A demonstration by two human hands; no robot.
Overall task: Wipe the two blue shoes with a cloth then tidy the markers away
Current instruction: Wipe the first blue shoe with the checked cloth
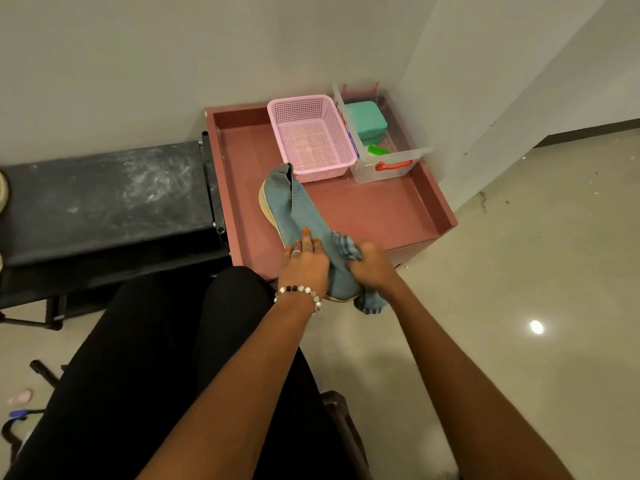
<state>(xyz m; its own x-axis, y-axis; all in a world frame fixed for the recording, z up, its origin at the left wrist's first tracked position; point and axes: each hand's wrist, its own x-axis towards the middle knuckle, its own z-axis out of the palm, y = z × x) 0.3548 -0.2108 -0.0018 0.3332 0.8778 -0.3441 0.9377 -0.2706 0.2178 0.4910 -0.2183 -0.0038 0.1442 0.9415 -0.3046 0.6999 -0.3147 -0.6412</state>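
1. The blue shoe [298, 216] lay on its side on the pink worktop [381, 213], its heel reaching away toward the pink basket [311, 133] and its toe hanging just past the near edge, under both hands. Only this one shoe was in view; no second shoe and no markers could be seen.
2. The left hand [304, 263] rested on the shoe's upper with its fingers straight and spread, pressing it down and holding nothing.
3. The right hand [370, 270] was curled round a checked blue cloth [346, 249], bunched against the shoe just beside the left hand, with a loose tail of cloth hanging below the wrist.
4. The step in hand looked like wiping the first shoe, so the task seemed early. To do it well, the pressing hand should probably keep the shoe flat while the cloth travels from the toe outward along the upper toward the heel, then along the pale sole rim.
5. Since the toe overhung the near edge, a hard stroke toward the body could have slid the shoe off onto the floor; strokes away from the body seemed safer.
6. Beyond the right hand, bare worktop lay open as far as the raised side wall. Further ahead stood the basket and a clear box [388, 157] holding a green case, well apart from both hands. A black bench [104, 202] stood beyond the left hand.
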